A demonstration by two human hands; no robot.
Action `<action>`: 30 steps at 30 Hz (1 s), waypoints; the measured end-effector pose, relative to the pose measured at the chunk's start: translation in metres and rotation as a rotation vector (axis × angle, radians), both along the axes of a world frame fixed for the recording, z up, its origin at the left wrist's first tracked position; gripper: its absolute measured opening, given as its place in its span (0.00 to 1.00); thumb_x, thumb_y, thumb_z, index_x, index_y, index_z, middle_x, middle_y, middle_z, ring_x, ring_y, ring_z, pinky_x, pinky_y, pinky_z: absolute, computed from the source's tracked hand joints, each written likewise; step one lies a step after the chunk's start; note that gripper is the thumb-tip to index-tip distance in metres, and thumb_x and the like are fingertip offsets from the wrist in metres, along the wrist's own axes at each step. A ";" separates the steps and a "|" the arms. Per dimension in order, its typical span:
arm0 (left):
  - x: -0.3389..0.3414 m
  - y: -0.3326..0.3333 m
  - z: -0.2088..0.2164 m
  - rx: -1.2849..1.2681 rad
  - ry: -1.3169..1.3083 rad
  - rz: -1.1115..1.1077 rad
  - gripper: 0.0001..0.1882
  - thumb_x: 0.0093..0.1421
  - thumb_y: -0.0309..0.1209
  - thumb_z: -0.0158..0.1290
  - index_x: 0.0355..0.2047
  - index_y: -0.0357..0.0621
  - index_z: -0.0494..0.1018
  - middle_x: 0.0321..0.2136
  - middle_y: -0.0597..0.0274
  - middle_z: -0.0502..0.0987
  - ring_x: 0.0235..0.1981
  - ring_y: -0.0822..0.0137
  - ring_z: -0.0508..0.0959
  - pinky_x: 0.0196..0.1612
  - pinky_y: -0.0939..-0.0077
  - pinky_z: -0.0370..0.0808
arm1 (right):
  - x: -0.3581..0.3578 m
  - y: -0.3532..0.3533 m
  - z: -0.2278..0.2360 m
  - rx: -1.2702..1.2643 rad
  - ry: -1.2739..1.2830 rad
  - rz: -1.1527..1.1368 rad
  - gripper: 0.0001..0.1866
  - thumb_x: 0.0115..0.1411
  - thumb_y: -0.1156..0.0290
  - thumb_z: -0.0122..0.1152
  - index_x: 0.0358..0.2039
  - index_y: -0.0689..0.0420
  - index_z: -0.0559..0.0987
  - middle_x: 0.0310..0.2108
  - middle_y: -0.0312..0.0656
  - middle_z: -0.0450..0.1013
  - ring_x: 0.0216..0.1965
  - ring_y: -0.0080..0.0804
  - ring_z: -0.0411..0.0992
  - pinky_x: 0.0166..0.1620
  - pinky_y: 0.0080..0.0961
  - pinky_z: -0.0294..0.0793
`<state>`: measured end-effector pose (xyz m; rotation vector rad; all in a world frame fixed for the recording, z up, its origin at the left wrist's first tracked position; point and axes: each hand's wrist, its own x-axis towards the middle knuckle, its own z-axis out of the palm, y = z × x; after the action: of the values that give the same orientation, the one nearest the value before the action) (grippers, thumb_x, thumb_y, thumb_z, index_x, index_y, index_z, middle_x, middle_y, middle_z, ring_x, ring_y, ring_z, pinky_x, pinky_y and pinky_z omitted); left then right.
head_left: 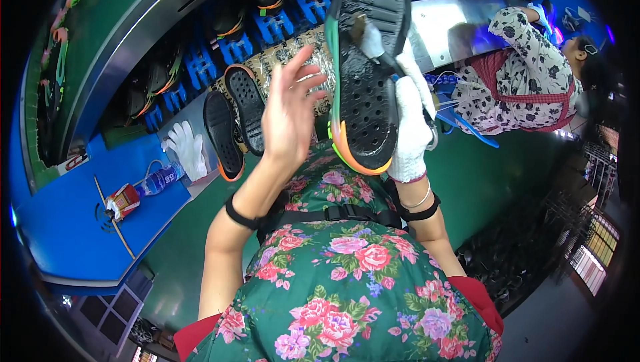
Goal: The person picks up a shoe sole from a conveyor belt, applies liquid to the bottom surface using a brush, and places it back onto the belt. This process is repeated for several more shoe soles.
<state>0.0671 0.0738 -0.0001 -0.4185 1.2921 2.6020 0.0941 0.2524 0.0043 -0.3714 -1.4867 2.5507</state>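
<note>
I have my right hand (pixel 410 132), in a white knitted glove, pinching a small pale-headed brush (pixel 371 39) and set at the right edge of a black rubber shoe sole with green-and-orange rim (pixel 371 112); whether it also grips the sole, I cannot tell. The sole's centre lies at its 11 o'clock, long axis 12 to 6. My bare left hand (pixel 290 115), fingers spread, is farther: sole at 2 o'clock, near. Beyond, at 9 o'clock, lie two black orange-edged soles (pixel 247 109).
</note>
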 end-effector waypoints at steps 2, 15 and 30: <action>0.023 -0.011 0.011 -0.181 0.231 0.033 0.31 0.84 0.43 0.33 0.65 0.28 0.74 0.51 0.58 0.80 0.54 0.64 0.76 0.64 0.65 0.68 | -0.004 0.004 0.002 -0.058 0.024 -0.020 0.22 0.76 0.73 0.57 0.67 0.66 0.76 0.61 0.47 0.78 0.56 0.32 0.80 0.61 0.31 0.79; 0.051 -0.013 0.025 -0.546 0.464 -0.187 0.31 0.82 0.40 0.33 0.57 0.28 0.82 0.48 0.55 0.77 0.50 0.64 0.76 0.59 0.68 0.69 | -0.011 0.002 0.001 -0.003 -0.078 -0.054 0.22 0.75 0.74 0.58 0.66 0.66 0.77 0.63 0.46 0.77 0.60 0.32 0.76 0.66 0.31 0.75; -0.221 -0.214 0.079 -2.177 0.353 0.371 0.44 0.74 0.68 0.41 0.70 0.43 0.73 0.72 0.50 0.67 0.75 0.47 0.62 0.74 0.39 0.53 | -0.012 0.001 0.001 0.015 0.048 0.050 0.21 0.72 0.77 0.60 0.64 0.69 0.79 0.73 0.57 0.68 0.70 0.41 0.70 0.74 0.39 0.63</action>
<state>-0.1539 -0.1400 0.0788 -0.3554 3.6743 0.1449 0.0822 0.2533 0.0049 -0.2723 -1.5162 2.5656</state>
